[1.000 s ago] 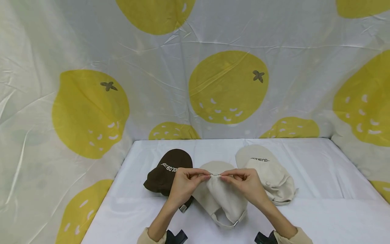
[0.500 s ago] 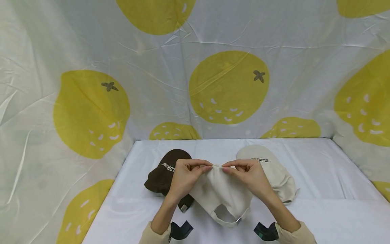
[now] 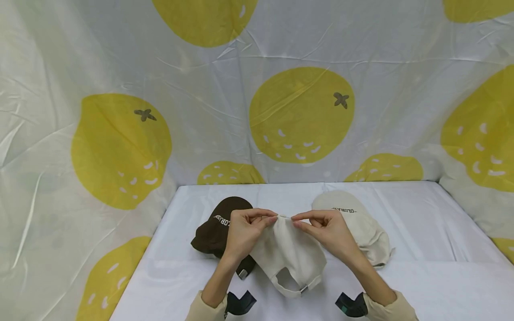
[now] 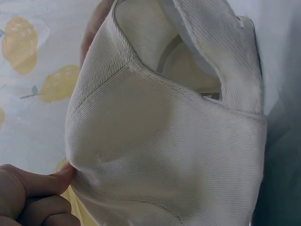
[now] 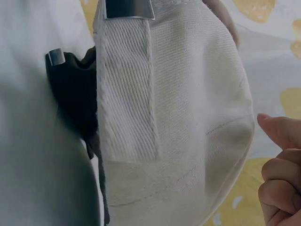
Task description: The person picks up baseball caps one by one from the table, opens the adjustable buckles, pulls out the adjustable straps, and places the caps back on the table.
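A cream baseball cap [image 3: 299,254] is held up in the middle of the head view, its back strap and strap opening toward me. My left hand [image 3: 244,232] pinches the top of its crown between thumb and index finger. In the left wrist view, the left thumb [image 4: 49,182] presses against the cap's side. My right hand [image 3: 328,229] is beside the crown's top, thumb and index finger extended, other fingers curled. The right wrist view shows the right thumb [image 5: 277,129] slightly apart from the fabric. A metal buckle [image 5: 129,8] sits on the strap. The brim is hidden.
Behind my left hand lies a dark brown cap [image 3: 213,234] with white lettering. Another cream cap [image 3: 369,240], with dark lettering, lies behind my right hand. A white cloth covers the table [image 3: 433,240]; a lemon-print sheet [image 3: 381,111] surrounds it.
Both hands have risen a little, lifting the cap's crown. Over the last half second, the cap's lower end has swung left while the right hand stayed nearly still.
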The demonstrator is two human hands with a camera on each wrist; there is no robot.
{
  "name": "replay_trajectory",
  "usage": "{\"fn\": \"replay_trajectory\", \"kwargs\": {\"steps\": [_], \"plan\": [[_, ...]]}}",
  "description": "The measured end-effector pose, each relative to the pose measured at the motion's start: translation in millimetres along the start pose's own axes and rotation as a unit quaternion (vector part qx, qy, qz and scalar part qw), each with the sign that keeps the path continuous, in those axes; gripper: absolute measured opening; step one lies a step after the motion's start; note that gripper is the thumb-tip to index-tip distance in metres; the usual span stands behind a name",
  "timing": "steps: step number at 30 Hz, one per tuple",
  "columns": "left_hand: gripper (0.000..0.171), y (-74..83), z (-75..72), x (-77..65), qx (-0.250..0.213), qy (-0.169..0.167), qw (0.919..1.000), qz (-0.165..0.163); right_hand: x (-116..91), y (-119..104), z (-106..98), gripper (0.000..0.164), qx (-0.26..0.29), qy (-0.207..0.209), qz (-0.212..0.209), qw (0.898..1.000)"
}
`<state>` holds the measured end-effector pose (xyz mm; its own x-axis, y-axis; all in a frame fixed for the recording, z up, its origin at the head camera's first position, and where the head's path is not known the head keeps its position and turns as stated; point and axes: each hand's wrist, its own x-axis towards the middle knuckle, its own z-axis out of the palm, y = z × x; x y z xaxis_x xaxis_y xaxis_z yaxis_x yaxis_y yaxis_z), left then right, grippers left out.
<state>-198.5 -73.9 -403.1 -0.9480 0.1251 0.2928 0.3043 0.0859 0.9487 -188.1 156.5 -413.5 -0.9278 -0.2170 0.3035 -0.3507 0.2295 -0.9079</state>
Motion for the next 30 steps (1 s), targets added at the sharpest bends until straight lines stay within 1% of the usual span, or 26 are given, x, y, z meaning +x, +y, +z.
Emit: {"fn": "replay_trajectory", "kwargs": {"steps": [4,6,9,12,14,16,19,24,30], "plan": [[0.007,-1.6,0.4,0.2,-0.004,0.011,0.9999,0.005,-2,-3,-2,0.014,-0.002,-0.006,-0.001,1.0],[0.005,-1.7,0.3,0.1,-0.006,0.018,0.9998,0.005,-3,-5,-3,0.014,-0.003,-0.009,-0.002,1.0],[0.006,-1.0,-0.1,-0.5,-0.005,0.039,0.9992,0.005,-4,-7,-5,0.014,-0.003,-0.016,-0.001,1.0],[0.006,0.0,-0.9,-1.0,-0.004,0.07,0.9975,0.003,-5,-9,-6,0.014,0.002,-0.028,-0.003,1.0],[0.007,0.8,-1.4,-1.0,-0.012,0.088,0.996,0.0,-6,-11,-6,0.015,0.01,-0.038,-0.007,0.999],[0.008,1.6,-2.1,-1.0,-0.02,0.102,0.9946,-0.003,-7,-12,-5,0.016,0.021,-0.048,-0.016,0.998],[0.01,2.3,-3.0,-0.5,-0.031,0.11,0.9934,-0.005,-9,-15,-1,0.019,0.036,-0.053,-0.031,0.997],[0.01,3.3,-4.4,-0.8,-0.033,0.116,0.9927,-0.003,-13,-18,16,0.021,0.048,-0.031,-0.042,0.997],[0.007,3.2,-4.9,-1.5,-0.033,0.124,0.9918,-0.001,-17,-16,38,0.023,0.017,0.022,-0.026,0.999]]}}
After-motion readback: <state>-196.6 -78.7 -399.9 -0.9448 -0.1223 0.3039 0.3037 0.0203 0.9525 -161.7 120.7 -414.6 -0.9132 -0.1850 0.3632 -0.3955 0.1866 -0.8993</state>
